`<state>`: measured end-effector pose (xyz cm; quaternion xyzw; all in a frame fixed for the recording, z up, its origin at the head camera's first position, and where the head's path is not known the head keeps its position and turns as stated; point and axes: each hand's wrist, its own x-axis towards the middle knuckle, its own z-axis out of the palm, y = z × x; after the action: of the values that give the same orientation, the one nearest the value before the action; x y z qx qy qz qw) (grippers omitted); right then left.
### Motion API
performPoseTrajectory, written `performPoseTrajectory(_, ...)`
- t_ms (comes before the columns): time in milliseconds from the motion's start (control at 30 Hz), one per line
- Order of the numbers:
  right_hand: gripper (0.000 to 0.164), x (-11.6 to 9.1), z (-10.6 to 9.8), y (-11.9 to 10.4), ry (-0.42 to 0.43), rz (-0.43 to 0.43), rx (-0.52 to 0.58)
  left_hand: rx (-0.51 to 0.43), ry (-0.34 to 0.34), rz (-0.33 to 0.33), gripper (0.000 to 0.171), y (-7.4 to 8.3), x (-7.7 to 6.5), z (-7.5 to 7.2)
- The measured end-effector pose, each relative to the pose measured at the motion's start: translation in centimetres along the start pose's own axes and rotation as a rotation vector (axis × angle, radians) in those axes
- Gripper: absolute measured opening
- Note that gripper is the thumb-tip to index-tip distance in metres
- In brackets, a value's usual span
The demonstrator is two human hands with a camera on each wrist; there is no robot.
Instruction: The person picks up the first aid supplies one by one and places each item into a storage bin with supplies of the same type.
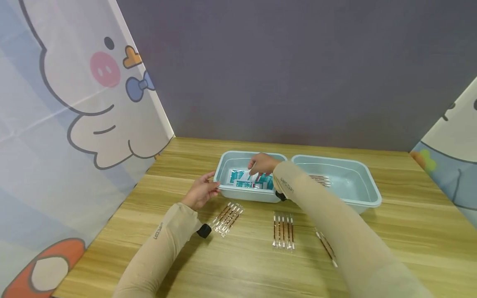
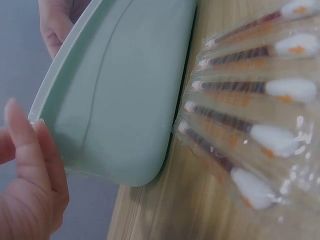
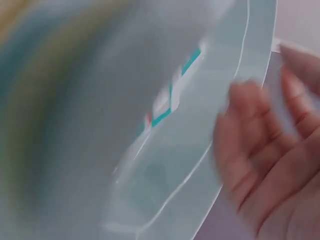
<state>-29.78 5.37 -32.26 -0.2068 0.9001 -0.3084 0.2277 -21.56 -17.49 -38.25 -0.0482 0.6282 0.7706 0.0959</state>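
My left hand (image 1: 201,191) touches the near-left corner of the left pale blue-green plastic basin (image 1: 246,193), its fingertips at the rim. Over that basin hovers my right hand (image 1: 263,164), fingers loosely bent; in the right wrist view I see nothing in its grasp. Flat white-and-teal packets (image 1: 238,175) lie inside the basin, partly covered by the right hand and sleeve. Close to the left wrist is a clear pack of cotton swabs (image 2: 240,87) with brown sticks and white tips, flat on the table.
A second basin (image 1: 359,178) stands to the right, with swabs (image 1: 319,179) inside. On the wooden table (image 1: 231,269) lie a middle swab pack (image 1: 283,231) and another pack (image 1: 326,248), partly hidden by the right sleeve. A dark wall (image 1: 290,74) rises behind.
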Motion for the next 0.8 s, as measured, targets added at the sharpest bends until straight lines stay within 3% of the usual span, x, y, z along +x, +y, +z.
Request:
performPoseTrajectory(167, 0.024, -1.9, -1.2, 0.8, -0.055, -0.109, 0.04, -0.032, -0.029, -0.001, 0.059, -0.1, -0.1, -0.1)
performPoseTrajectory(300, 0.022, -3.7, -2.9, 1.9, -0.037, -0.12, 0.051, -0.037, -0.036, 0.006, 0.059, 0.1, -0.2, -0.2)
performPoseTrajectory(500, 0.025, -6.7, -5.5, 5.5, 0.061, -0.086, 0.104, -0.023, -0.045, -0.002, 0.06, 0.2, -0.2, -0.2)
performPoseTrajectory(800, 0.026, -12.3, -7.7, 10.6, 0.12, 0.018, 0.148, -0.017, -0.055, -0.011, 0.059, -0.1, 0.0, -0.7)
